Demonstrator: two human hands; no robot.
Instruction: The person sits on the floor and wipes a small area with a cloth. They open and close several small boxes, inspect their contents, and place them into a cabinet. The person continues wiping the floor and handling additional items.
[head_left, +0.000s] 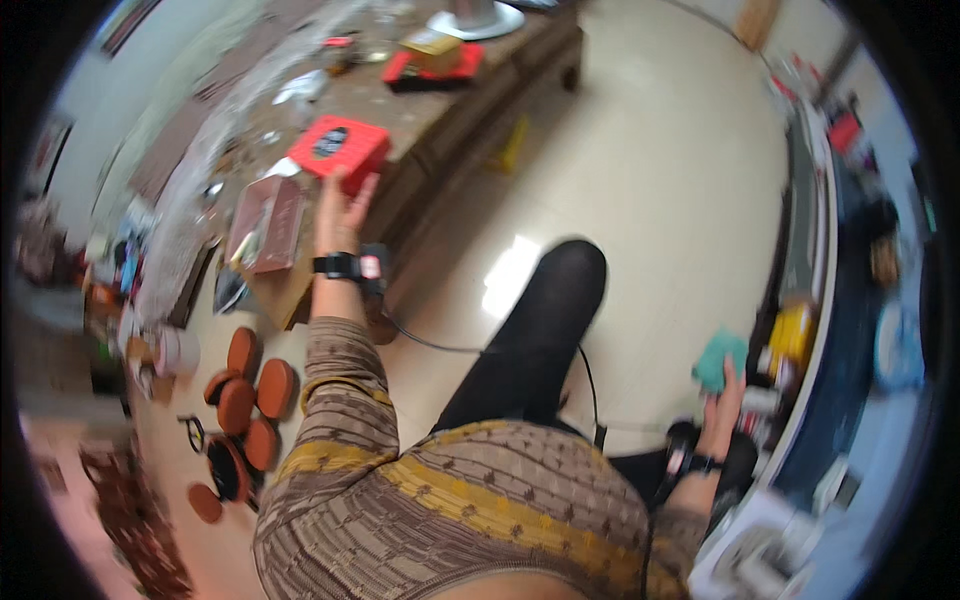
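My left hand (341, 210) grips the near end of a red box (364, 142) with a dark oval mark on its top. The box is at the front edge of a low wooden table (352, 90); whether it rests there or is lifted I cannot tell. Just this side of it stands an open pinkish plastic bin (289, 225) with small items inside. Low on the right, my right hand (721, 409) holds a folded green cloth (720, 360), beside a shelf unit. Blur hides the finer details.
A gold box on a red tray (442, 64) stands farther along the table. Several brown slippers (236, 405) lie on the floor at left. A black cable (431, 341) crosses before my leg. At right, a yellow container (791, 334) stands in the white-edged shelf unit (829, 225).
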